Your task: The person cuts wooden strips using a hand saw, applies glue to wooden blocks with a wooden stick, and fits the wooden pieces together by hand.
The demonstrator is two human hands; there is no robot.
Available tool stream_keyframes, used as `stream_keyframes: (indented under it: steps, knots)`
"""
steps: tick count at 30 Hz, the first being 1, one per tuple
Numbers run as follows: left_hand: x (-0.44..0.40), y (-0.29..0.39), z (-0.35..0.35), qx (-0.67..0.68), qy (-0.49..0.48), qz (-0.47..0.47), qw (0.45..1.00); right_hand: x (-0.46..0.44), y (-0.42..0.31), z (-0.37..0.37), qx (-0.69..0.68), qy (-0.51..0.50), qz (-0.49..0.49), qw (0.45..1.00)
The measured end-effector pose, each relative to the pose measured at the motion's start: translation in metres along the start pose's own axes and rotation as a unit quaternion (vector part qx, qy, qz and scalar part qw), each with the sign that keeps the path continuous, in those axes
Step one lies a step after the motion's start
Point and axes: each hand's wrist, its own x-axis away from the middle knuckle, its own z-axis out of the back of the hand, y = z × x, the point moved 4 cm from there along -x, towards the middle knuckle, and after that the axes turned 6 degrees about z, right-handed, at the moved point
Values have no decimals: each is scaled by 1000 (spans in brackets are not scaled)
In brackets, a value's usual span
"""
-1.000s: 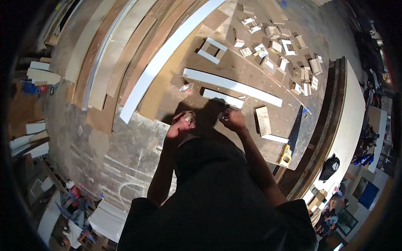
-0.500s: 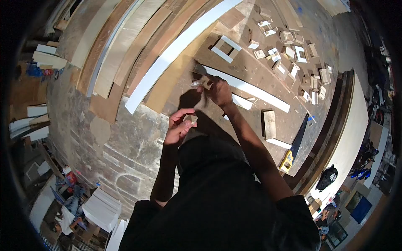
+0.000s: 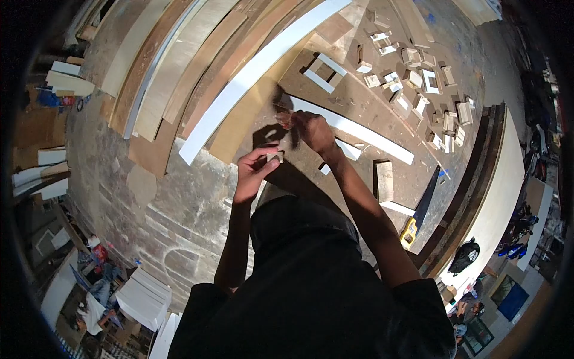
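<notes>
My left hand (image 3: 256, 170) pinches a small pale wooden block (image 3: 275, 157) between thumb and fingers, just in front of my body. Farther forward and to the right, my right hand (image 3: 311, 130) is closed over the spot where a small clear bag or container lay. What its fingertips grip is too blurred and shadowed to name. A long white strip (image 3: 359, 133) lies just beyond that hand. Beside my right wrist is a shorter white piece (image 3: 348, 149), partly covered by the forearm.
Long boards (image 3: 206, 72) and a curved-looking white board (image 3: 245, 75) lie at the left. A square frame (image 3: 324, 73) and several small wooden assemblies (image 3: 412, 78) are at the back. At the right are a wooden block (image 3: 384, 180), a yellow-handled saw (image 3: 408, 233) and a black cap (image 3: 464, 256).
My right hand has moved forward and left from near the short white piece. My left hand stays near my body, still pinching the block, now turned differently. The view has shifted slightly.
</notes>
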Motion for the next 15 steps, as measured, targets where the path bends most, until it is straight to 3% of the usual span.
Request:
stream_keyframes:
  steps: [4,7,10,13,15]
  knots:
    - [-26,-16,-9,-71,13,-66,995,12,-1,-4,37,-19,-11,999]
    - [-45,-27,-14,-320,59,-120,938,24,6,-8,32,-35,5,999]
    - [-52,-29,-26,-364,52,-199,909,29,5,-6,23,-36,4,999]
    - [-52,-42,-25,-379,40,-162,910,34,7,-4,34,-69,-40,996]
    - [-52,-49,-26,-396,31,-149,905,33,6,0,-9,-18,-39,999]
